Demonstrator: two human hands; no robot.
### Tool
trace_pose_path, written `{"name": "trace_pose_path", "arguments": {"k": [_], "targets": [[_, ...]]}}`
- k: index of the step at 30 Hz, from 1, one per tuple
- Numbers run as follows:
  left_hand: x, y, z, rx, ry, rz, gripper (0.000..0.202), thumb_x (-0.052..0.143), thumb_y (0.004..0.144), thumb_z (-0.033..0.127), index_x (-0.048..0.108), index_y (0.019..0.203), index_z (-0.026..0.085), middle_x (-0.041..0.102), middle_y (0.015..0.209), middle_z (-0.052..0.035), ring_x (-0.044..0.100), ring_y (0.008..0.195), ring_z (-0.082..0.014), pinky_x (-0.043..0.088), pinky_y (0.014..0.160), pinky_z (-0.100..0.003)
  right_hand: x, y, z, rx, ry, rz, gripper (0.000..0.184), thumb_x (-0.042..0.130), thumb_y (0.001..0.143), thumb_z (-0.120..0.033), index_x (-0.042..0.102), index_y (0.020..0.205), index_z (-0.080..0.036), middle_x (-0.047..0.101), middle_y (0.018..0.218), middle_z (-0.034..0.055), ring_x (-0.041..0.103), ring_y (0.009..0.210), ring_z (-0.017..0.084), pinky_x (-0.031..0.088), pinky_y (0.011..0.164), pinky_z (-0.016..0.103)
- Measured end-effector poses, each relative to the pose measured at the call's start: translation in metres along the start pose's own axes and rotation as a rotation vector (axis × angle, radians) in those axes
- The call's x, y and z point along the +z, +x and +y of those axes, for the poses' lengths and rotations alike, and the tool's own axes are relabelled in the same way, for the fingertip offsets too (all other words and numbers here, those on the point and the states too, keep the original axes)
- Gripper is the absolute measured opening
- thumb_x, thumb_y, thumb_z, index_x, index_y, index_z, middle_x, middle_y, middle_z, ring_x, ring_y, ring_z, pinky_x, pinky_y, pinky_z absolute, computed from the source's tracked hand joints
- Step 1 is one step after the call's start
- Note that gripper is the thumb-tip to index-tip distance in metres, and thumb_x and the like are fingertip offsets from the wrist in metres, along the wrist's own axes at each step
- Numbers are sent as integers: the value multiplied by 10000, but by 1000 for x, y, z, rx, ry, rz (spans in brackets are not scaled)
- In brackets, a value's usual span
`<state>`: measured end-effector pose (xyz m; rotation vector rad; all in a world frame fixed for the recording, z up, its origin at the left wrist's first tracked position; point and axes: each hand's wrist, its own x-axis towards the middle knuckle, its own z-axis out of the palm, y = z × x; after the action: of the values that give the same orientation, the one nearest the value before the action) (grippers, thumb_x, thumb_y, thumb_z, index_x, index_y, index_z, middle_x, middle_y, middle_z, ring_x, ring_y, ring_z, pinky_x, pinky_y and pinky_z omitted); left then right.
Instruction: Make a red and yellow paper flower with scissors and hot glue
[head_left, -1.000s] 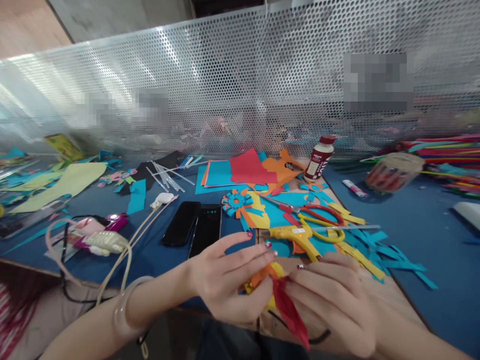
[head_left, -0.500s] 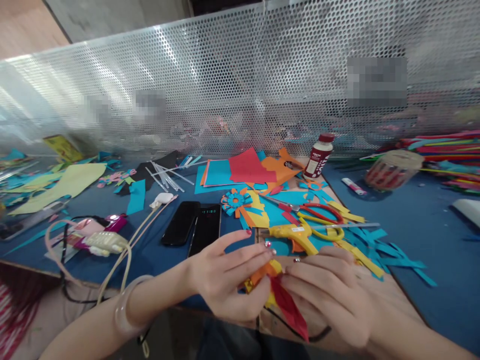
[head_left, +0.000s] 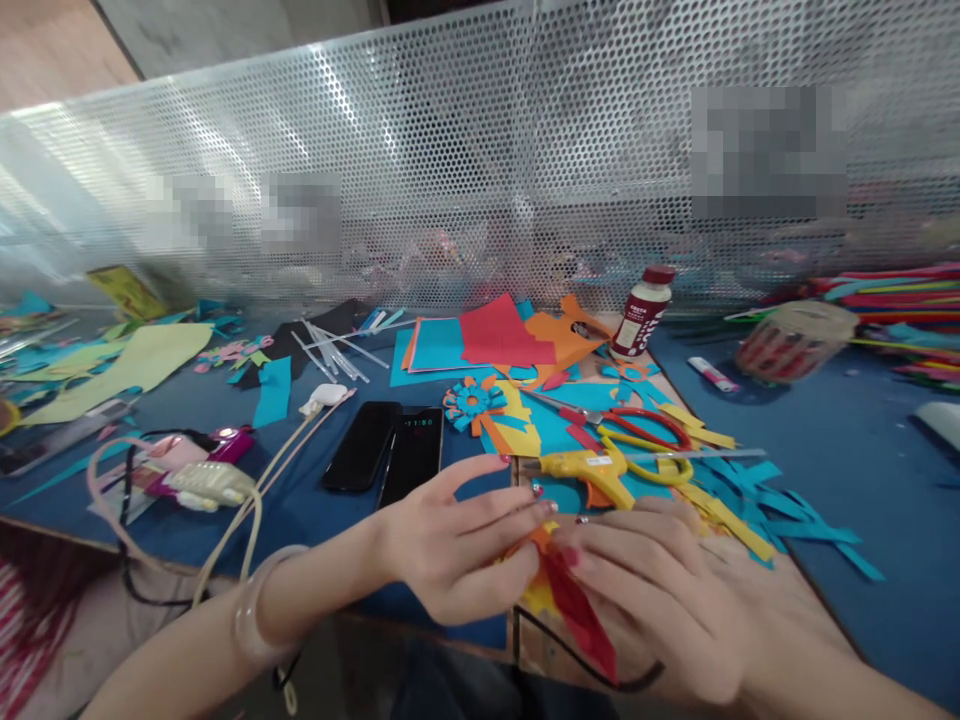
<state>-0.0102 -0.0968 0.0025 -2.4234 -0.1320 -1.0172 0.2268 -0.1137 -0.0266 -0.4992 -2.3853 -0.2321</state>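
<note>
Close to the table's front edge, my left hand (head_left: 472, 545) pinches an orange and yellow paper piece (head_left: 534, 535), mostly covered by the fingers. My right hand (head_left: 652, 580) meets it from the other side, its fingers closed on a red paper strip (head_left: 581, 615) that hangs down toward me. Where the red strip joins the orange and yellow paper is hidden by the fingertips. Just beyond the hands lie a yellow glue gun (head_left: 589, 468) and scissors (head_left: 637, 430) with red and yellow handles. A blue and orange paper flower (head_left: 474, 402) rests left of them.
Two phones (head_left: 364, 445) lie left of my hands, near cables and a power strip (head_left: 206, 485). Coloured sheets (head_left: 502, 335), glue sticks (head_left: 330, 350) and a bottle (head_left: 641, 315) stand or lie farther back. Blue paper strips (head_left: 787, 510) spread to the right. A perforated metal screen (head_left: 450, 150) borders the table.
The fingers of my right hand have shifted slightly left, closer to my left fingertips. More of the orange and yellow paper is covered. The red strip stays held.
</note>
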Motion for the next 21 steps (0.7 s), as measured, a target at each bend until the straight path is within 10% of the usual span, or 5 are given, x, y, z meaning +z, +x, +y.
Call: {"name": "trace_pose_path", "arguments": {"k": [8,16,21], "targets": [[5,-5,3,-114,-120,-47,56,521,794,114,574,804,131,710,951,-98,655,918,-196,400,979,-458,3,8,-10,95,164,81,405,416,836,-88,484,1196,-262,688,956,-17,573,915,165,372,904,356],[27,1,10,-1352,-771,-98,195,595,783,343,535,849,169,667,824,-30,635,738,-145,502,671,-256,12,39,-2,844,555,187,920,662,747,-302,54,1437,-290,573,1194,72,552,1082,231,446,926,459],[27,7,3,-1536,-989,-73,237,629,739,354,551,840,154,630,801,-18,592,717,-138,458,644,-231,19,46,7,1081,902,197,819,690,710,-354,240,1388,-264,674,918,40,648,855,207,528,805,410]]}}
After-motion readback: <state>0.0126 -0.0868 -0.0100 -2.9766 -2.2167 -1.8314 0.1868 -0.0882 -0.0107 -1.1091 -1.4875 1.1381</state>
